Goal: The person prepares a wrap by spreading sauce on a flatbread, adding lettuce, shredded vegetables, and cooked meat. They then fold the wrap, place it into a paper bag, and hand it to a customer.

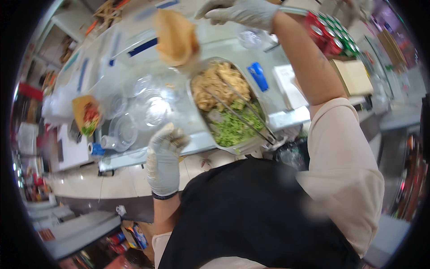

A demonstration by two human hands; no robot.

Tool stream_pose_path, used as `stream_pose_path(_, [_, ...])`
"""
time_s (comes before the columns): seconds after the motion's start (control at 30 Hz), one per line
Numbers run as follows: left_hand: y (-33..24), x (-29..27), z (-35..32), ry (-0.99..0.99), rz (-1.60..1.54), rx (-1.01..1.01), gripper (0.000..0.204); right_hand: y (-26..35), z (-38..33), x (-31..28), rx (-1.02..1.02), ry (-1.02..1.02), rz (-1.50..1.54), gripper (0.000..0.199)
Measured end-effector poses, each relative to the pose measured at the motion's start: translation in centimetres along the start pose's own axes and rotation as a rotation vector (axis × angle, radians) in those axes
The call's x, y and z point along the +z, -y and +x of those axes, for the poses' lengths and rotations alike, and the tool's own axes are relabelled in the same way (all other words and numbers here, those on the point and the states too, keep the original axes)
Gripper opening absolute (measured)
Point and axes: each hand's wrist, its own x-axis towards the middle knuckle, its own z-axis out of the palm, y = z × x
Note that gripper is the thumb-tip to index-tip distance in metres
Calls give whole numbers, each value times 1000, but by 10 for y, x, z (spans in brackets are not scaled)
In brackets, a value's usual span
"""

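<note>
My right hand (244,12), gloved, reaches far over the table (210,42), fingers spread, holding nothing; my left hand (165,157), gloved, hovers curled and empty near the metal tray (251,145) of noodles and greens, tongs (242,114) lying across it. Best practice, I judge: steady the flatbread pocket (176,36) before filling. Red and green cans (333,38) stand far right; a blue packet (257,75) lies beside the tray.

Bright, even indoor light, source unseen; shadows weak. Glare on the metal tray (264,120) rim and the clear plastic lids (148,107). Motion blur smears the raised flatbread (175,36) and both gloved hands. Heavy fisheye bending, black corners; the counter (197,141) edge curves. Overall soft focus.
</note>
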Motion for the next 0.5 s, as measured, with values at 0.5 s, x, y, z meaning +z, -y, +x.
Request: stream_pose_path(0.5, [168,304,192,1041,1347,134,58,-99,-452,-46,846,-699,155,32])
